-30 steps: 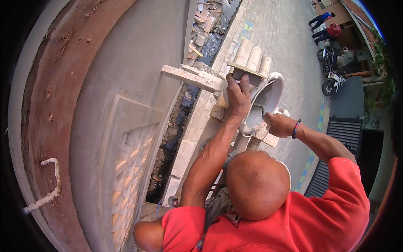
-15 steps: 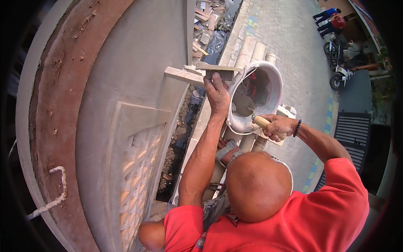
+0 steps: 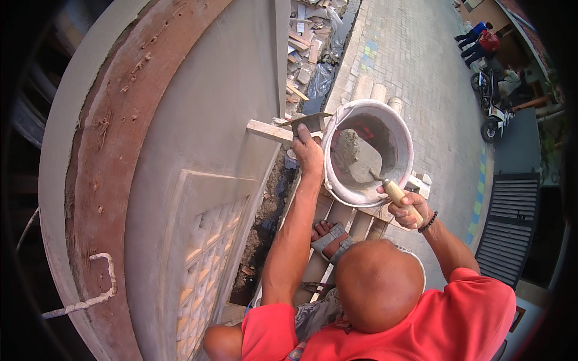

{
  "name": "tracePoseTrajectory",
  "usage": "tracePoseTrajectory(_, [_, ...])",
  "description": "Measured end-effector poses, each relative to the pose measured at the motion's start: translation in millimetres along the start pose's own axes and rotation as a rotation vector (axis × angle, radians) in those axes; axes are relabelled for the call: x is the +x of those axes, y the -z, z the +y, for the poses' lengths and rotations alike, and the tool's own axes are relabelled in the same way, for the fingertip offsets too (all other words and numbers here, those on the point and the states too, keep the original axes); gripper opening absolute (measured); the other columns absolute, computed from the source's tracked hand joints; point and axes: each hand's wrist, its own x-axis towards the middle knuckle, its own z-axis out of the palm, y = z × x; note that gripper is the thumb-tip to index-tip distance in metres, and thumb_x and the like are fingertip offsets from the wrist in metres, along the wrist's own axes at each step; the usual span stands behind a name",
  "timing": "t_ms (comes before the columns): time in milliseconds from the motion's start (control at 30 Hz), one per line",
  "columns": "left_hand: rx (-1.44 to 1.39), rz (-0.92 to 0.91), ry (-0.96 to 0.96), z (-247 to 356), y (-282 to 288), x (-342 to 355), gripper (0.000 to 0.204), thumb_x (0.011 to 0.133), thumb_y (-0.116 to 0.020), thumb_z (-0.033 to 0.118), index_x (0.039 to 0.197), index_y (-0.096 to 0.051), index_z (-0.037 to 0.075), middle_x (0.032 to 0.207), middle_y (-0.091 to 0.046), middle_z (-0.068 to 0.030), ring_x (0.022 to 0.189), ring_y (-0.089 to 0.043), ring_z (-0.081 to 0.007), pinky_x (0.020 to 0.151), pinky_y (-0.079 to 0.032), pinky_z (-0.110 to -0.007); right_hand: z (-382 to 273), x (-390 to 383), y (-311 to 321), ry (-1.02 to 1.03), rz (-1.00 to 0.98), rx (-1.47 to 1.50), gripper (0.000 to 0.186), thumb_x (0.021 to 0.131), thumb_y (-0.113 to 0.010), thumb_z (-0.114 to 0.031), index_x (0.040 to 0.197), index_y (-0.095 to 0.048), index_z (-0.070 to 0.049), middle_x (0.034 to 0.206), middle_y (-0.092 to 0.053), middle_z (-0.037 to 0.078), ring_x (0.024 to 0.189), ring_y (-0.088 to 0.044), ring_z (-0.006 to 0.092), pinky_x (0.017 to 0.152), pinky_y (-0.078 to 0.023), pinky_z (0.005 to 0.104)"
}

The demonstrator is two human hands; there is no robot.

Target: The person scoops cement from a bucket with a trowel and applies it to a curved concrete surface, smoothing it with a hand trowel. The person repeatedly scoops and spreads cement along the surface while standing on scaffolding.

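My right hand [image 3: 412, 209] is wrapped round the wooden handle of a trowel [image 3: 395, 195]. The trowel's blade lies over the mouth of a pale, mortar-smeared bucket [image 3: 404, 127], carrying a heap of wet grey mortar [image 3: 347, 147]. More mortar coats the bucket's inner wall, and its depth is partly hidden by the blade. At the bucket's left rim, my left hand [image 3: 309, 153] grips a flat plastering float [image 3: 307, 122], held nearly edge-on; its grip is hidden by my fingers.
Bamboo poles [image 3: 361, 225] and boards support the bucket. On the left stands a grey plastered wall [image 3: 198, 114] with a lattice opening [image 3: 211, 259]; a wooden bar [image 3: 269, 130] juts from it. A ditch [image 3: 265, 228] with rubble runs alongside. People and a motorbike [image 3: 495, 120] are across the paved lane.
The trowel has turned and now carries a mound of mortar over the bucket. The float has tilted in my left hand. The whole view has shifted slightly.
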Motion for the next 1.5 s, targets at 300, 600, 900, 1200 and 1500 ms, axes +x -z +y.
tracePoseTrajectory(300, [0.236, 0.209, -0.026, -22.3, -7.5, -16.0, 0.059, 0.103, -0.042, 0.045, 0.111, -0.051, -0.013, 0.102, -0.062, -0.0256, 0.092, -0.061, -0.033, 0.083, -0.048, -0.041, -2.6, -50.9, 19.8, 0.048, 0.006, 0.023, 0.068, 0.089, -0.056, -0.015, 0.15, -0.027, -0.014, 0.075, -0.049, 0.012, 0.047, -0.046, 0.0152, 0.038, -0.038, 0.0283])
tracePoseTrajectory(600, [0.267, 0.327, -0.093, -17.4, 16.3, -8.4, 0.061, 0.103, -0.042, 0.041, 0.135, -0.039, -0.011, 0.127, -0.053, -0.0305, 0.112, -0.057, -0.038, 0.096, -0.045, -0.042, 2.3, -34.8, 36.4, 0.064, 0.015, -0.01, 0.069, 0.087, -0.055, -0.019, 0.151, -0.03, -0.018, 0.072, -0.048, 0.009, 0.042, -0.043, 0.0137, 0.038, -0.039, 0.0274])
tracePoseTrajectory(900, [-0.147, 0.101, 0.013, -2.3, 22.9, -6.3, 0.048, 0.102, -0.049, 0.042, 0.129, -0.041, 0.004, 0.104, -0.059, -0.0095, 0.09, -0.061, -0.0176, 0.081, -0.052, -0.033, -0.4, -31.7, 30.5, 0.076, -0.064, 0.027, 0.071, 0.09, -0.053, -0.014, 0.152, -0.021, -0.012, 0.074, -0.047, 0.012, 0.043, -0.047, 0.0149, 0.033, -0.041, 0.0272])
tracePoseTrajectory(1200, [-0.212, -0.129, -0.281, 49.0, 27.7, -12.1, 0.032, 0.103, -0.048, 0.026, 0.127, -0.047, 0.006, 0.117, -0.059, -0.0068, 0.103, -0.061, -0.0197, 0.091, -0.05, -0.037, 0.7, -30.0, -6.5, 0.104, -0.154, -0.013, 0.071, 0.09, -0.055, -0.014, 0.153, -0.021, -0.012, 0.073, -0.048, 0.013, 0.043, -0.048, 0.0156, 0.032, -0.04, 0.0284])
tracePoseTrajectory(1500, [-0.589, -0.487, 0.292, 123.2, 15.3, -59.0, 0.038, 0.099, -0.047, 0.031, 0.126, -0.055, 0.005, 0.114, -0.066, -0.0081, 0.1, -0.065, -0.0225, 0.081, -0.053, -0.036, -7.2, 33.9, -115.4, 0.468, -0.036, -0.847, 0.063, 0.082, -0.07, -0.014, 0.136, -0.037, -0.005, 0.074, -0.054, 0.011, 0.051, -0.055, 0.0176, 0.046, -0.047, 0.0314])
